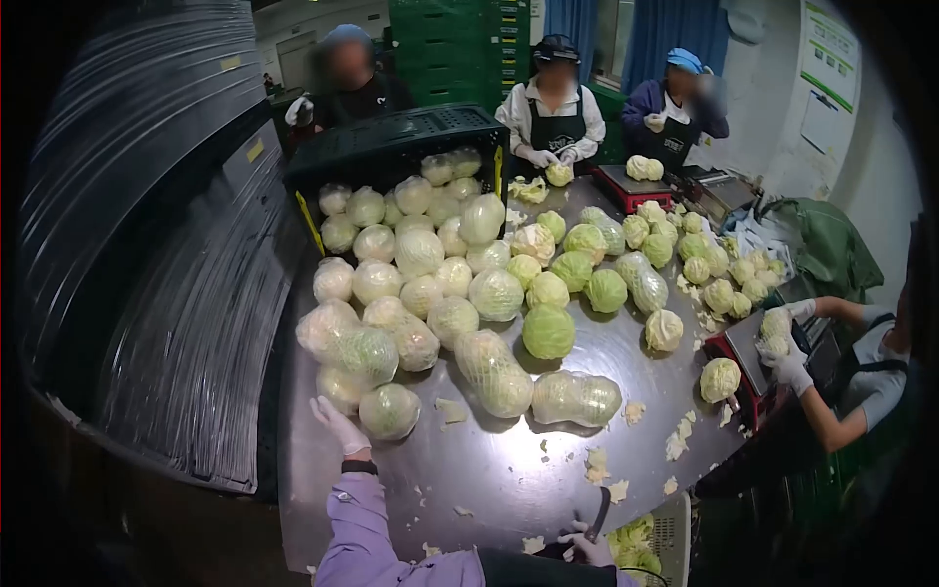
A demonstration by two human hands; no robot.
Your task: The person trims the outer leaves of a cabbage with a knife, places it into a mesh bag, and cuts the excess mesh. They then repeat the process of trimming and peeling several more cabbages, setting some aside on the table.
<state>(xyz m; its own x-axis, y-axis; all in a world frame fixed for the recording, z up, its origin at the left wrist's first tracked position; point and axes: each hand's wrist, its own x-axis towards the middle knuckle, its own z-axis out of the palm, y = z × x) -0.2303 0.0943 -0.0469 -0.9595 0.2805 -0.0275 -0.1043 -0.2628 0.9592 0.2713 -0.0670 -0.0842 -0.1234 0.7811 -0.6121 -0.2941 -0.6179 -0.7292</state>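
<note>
A film-wrapped cabbage [389, 411] sits at the near edge of the heap, just beyond and to the right of the fingers of the left hand [339, 428]. That hand, in a pale glove, is open, fingers stretched along the outer side of the heap; a second wrapped cabbage [339, 389] lies right by the fingertips, though whether they touch it I can't tell. I'd judge this to be a moment of reaching or steadying, not of lifting. Taking hold of such a round, slick head would call for a wide, cupped grip.

Beyond the fingers the wrapped heads run back into a dark crate [391, 132] lying on its side. Well off to their right are bare green cabbages [549, 332], then a red scale [748, 386], where a co-worker [875, 367] has both gloved hands on a cabbage. Three more people stand across the metal table [337, 499].

The right hand [590, 548], low by the body, looks closed around a dark curved tool [600, 511], with a basket [679, 528] of leaves beside it. The grip is partly lost at the frame's bottom, and I can't make out what the tool is. The left palm's underside and the crate's depths are hidden; glare washes out part of the tabletop.
</note>
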